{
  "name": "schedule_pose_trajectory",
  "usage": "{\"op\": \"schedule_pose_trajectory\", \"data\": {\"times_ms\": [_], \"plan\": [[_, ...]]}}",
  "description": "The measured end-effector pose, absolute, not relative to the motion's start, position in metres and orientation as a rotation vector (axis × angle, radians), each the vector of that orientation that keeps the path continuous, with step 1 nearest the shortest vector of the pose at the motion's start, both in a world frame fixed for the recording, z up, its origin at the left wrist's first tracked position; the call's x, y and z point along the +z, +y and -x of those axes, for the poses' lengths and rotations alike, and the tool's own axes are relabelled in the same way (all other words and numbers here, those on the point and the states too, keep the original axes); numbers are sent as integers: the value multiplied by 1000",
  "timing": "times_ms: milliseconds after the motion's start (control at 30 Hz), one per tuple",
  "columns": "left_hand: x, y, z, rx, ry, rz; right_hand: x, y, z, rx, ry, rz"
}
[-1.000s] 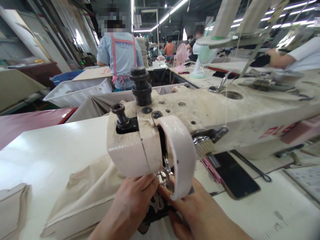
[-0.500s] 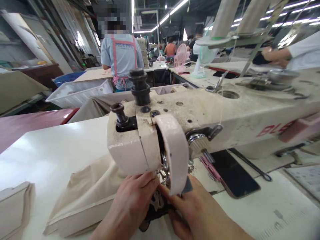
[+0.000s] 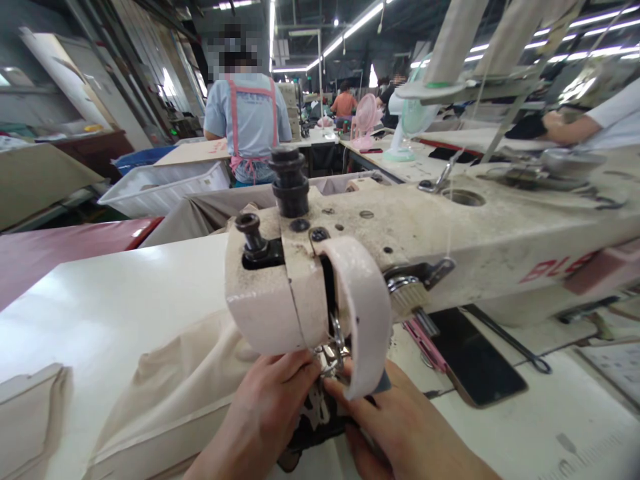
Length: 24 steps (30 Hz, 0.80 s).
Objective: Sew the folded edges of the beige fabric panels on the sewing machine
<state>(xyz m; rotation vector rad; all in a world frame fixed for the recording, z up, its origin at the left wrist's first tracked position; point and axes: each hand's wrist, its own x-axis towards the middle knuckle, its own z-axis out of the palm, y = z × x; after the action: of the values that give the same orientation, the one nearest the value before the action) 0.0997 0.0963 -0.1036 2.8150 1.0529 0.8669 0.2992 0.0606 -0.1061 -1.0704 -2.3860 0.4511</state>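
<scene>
A dirty cream sewing machine (image 3: 430, 233) fills the middle of the view, its head (image 3: 280, 293) towards me. My left hand (image 3: 260, 413) is under the head, fingers curled and pinched near the needle area (image 3: 327, 357). My right hand (image 3: 395, 427) reaches in from the right, fingertips pressed together at the same spot beside the pale curved guard (image 3: 363, 313). What the fingers pinch is too small to make out. Beige cloth (image 3: 170, 393) lies bunched on the white table (image 3: 100, 300) to the left of my hands.
A dark phone (image 3: 475, 363) and a pink tool (image 3: 425, 333) lie under the machine arm. More folded beige cloth (image 3: 25, 420) sits at the left edge. A person in a pink apron (image 3: 247, 120) stands behind; another person's arm (image 3: 575, 123) works at the right. White bin (image 3: 160, 187).
My hands stay at the needle area with small finger shifts. The view has tilted slightly, so the machine head sits a little lower and further right.
</scene>
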Motion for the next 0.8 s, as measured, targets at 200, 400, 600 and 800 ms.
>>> {"op": "schedule_pose_trajectory", "data": {"times_ms": [200,400,600,800], "plan": [[-121,94,-96,918,1072,-2781,-107,60,-302,351,-2307,1032],[-129,94,-97,936,1075,-2850,-109,62,-301,352,-2286,1038],[-118,95,-102,971,1071,-2856,-105,60,-301,406,-2282,1057],[-113,94,-103,896,1082,-2862,-105,60,-300,465,-2263,1047]]}}
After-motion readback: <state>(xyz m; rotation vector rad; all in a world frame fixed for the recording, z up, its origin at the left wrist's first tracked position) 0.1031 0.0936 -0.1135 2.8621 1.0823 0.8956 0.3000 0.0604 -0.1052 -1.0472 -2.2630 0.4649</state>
